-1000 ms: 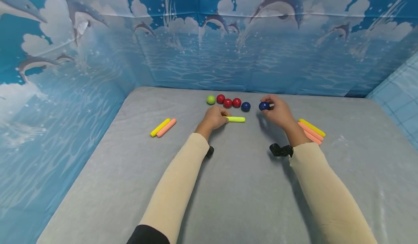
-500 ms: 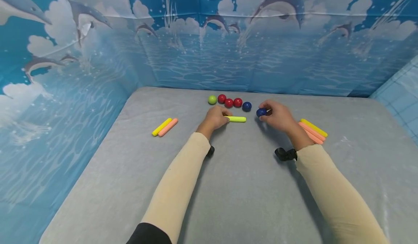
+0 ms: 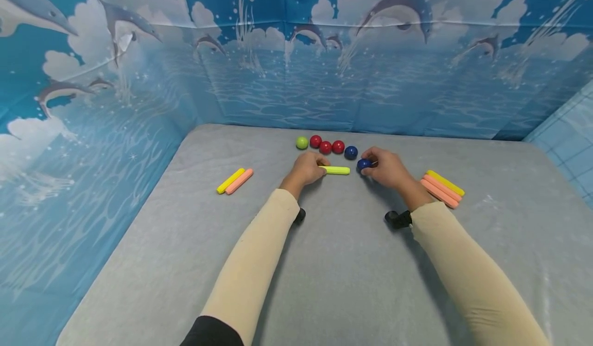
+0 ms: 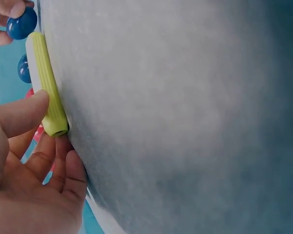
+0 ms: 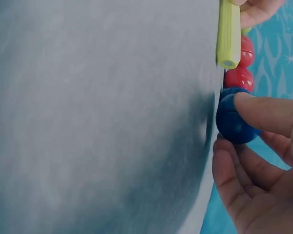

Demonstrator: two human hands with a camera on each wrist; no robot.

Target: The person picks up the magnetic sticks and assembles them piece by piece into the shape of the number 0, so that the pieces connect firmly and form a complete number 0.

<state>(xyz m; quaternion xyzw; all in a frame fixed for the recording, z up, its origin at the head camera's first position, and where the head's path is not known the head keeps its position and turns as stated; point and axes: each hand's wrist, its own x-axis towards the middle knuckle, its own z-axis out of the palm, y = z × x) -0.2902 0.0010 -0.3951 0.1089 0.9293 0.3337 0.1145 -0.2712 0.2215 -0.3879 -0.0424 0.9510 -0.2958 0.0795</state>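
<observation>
Remotely, I observed both hands occupied at the gray table (image 3: pixel 333 263). The left hand (image 3: pixel 307 168) pinched the lime stick (image 3: pixel 337 170) by its left end, the free end directed right. The right hand (image 3: pixel 386 168) held a blue ball (image 3: pixel 363 165) between thumb and fingers, just beside that free end. Behind them, I located a green ball (image 3: pixel 302 142), three red balls (image 3: pixel 326 148) and a second blue ball (image 3: pixel 350 153) in a staggered row. Two sticks (image 3: pixel 230 180) lay at far left; three sticks (image 3: pixel 442 188) lay at right.
</observation>
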